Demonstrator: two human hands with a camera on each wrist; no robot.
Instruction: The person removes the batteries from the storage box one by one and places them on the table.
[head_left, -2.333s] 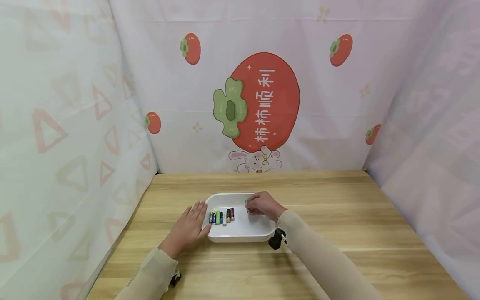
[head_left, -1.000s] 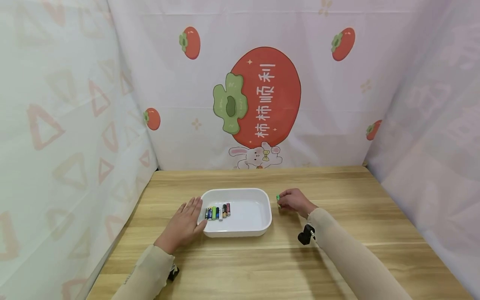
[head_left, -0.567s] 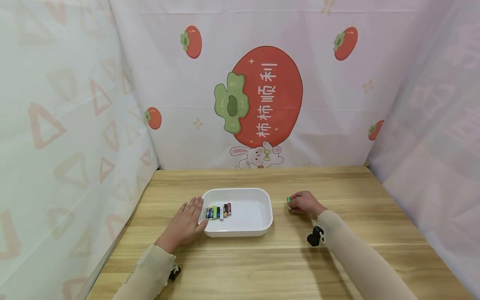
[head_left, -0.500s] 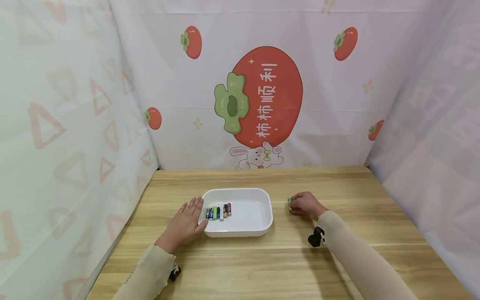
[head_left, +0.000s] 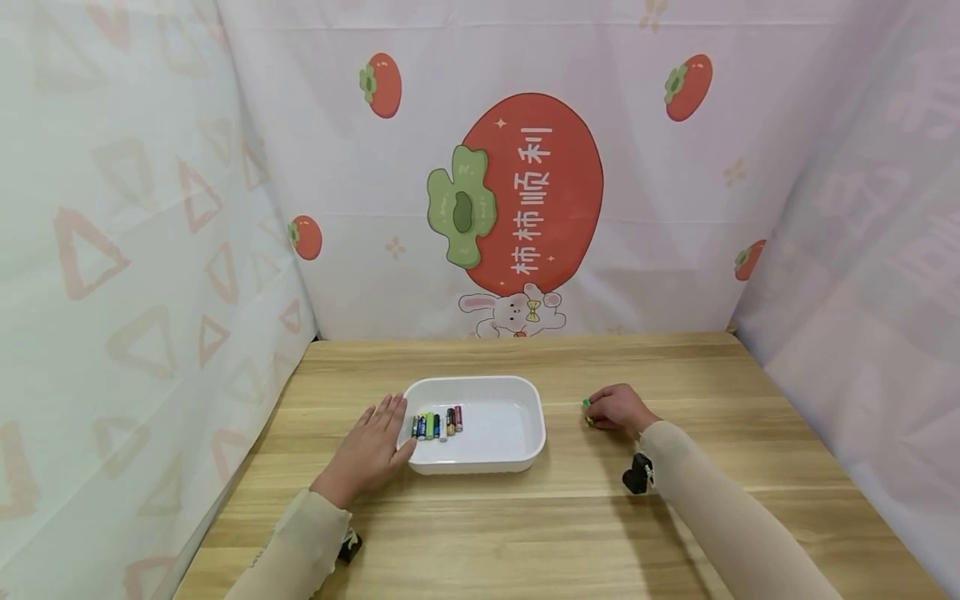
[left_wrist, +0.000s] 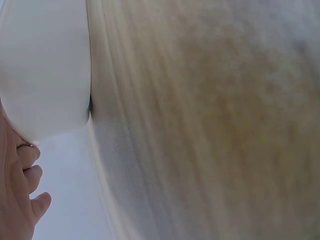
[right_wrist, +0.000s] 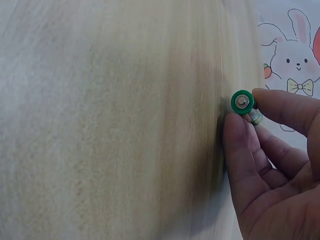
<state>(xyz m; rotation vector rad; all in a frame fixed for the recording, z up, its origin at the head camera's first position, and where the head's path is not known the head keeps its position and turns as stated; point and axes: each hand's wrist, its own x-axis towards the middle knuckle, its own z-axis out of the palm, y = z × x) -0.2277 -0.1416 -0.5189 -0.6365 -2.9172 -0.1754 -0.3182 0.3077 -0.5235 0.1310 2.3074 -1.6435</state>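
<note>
My right hand (head_left: 618, 407) pinches a green-ended battery (head_left: 587, 403) between thumb and fingers, low over the table to the right of the white tray (head_left: 502, 429). In the right wrist view the green end of the battery (right_wrist: 242, 102) and its metal nub face the camera; most of its body is hidden. My left hand (head_left: 367, 458) rests with straight fingers at the tray's left rim. Several batteries (head_left: 430, 426) of mixed colours lie side by side in the tray's left half. The left wrist view has the tray's outer wall (left_wrist: 45, 65) and a few fingertips (left_wrist: 33, 178).
The wooden table (head_left: 480, 533) extends around the tray. A white cloth (head_left: 352, 275) printed with red persimmons hangs behind it, with more cloth at both sides. Each wrist carries a small black camera; the right one (head_left: 638, 474) hangs just above the table.
My right hand has carried the green-ended battery out of the tray and rightward over the table, then slightly farther right in the last half second. My left hand keeps its place on the tray.
</note>
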